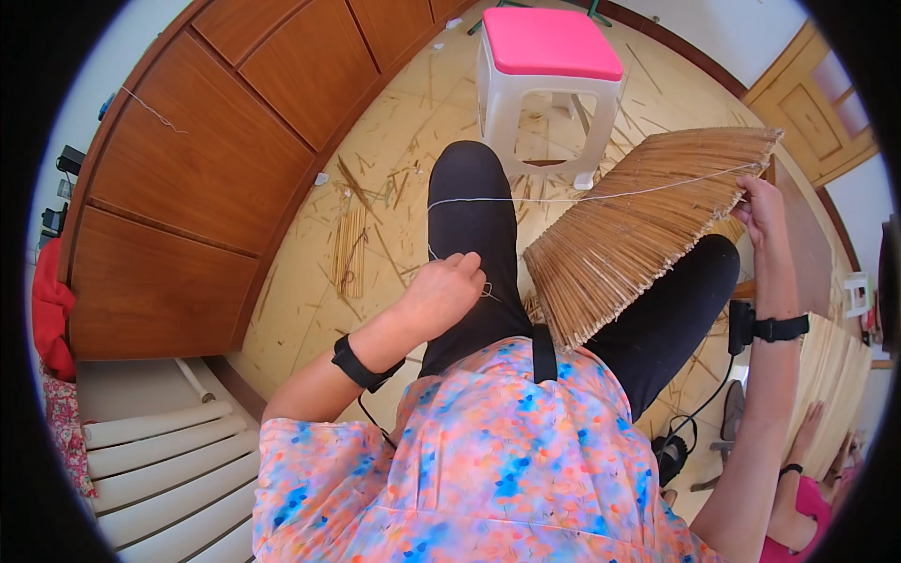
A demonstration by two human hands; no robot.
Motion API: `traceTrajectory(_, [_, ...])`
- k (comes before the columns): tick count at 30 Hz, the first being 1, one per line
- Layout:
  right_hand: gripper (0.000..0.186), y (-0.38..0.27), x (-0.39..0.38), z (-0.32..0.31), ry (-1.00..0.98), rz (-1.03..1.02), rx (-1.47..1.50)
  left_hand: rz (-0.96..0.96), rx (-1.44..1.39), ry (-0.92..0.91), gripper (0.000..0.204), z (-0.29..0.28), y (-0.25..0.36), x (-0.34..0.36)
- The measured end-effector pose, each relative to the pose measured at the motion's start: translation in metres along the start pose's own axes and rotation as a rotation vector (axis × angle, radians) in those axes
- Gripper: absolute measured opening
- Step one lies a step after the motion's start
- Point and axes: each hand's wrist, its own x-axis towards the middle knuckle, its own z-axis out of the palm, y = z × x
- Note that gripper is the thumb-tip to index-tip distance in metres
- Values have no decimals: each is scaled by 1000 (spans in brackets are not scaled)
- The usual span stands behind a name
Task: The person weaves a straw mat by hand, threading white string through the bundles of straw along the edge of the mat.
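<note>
A fan-shaped mat of brown stalks (648, 220), laid side by side, slants across my right thigh. My right hand (764, 214) is closed on its far right edge, the fingers partly hidden behind the stalk ends. From near that hand a thin white thread (554, 200) runs left over the mat and across my left thigh, then bends down towards my left hand (449, 296). The left hand is closed in front of my left thigh. A small loop of thread sticks out by its fingers; whether a needle is in it I cannot tell.
A white stool with a pink seat (552, 43) stands ahead. Loose stalk pieces litter the floor, with a small bundle of stalks (350, 249) at left. Wooden cabinets (178, 141) and a white radiator (178, 450) line the left. Another person's hand (809, 427) rests at a pale panel, lower right.
</note>
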Motion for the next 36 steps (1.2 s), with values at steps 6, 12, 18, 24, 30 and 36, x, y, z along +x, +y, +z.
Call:
traceTrajectory(6, [17,3,-6,-5,18,-27,59,-173,-444,112,7,-31,-18,0])
traceTrajectory(12, [17,-20,-38,0,57,-109,93,-324,-729,369,14,-93,-42,-3])
traceTrajectory(18, [15,-49,-51,7,99,-207,107,-282,-1163,931,15,-110,-83,-29])
traceTrajectory(24, [14,-65,-71,19,83,-251,56,-349,-1315,1029,8,-83,-92,-37])
traceTrajectory(30, [13,-65,-64,31,72,-208,49,-472,-1289,787,7,-66,-68,-3])
traceTrajectory(36, [13,-54,-56,28,59,-148,90,-482,-1385,690,7,-59,-47,8])
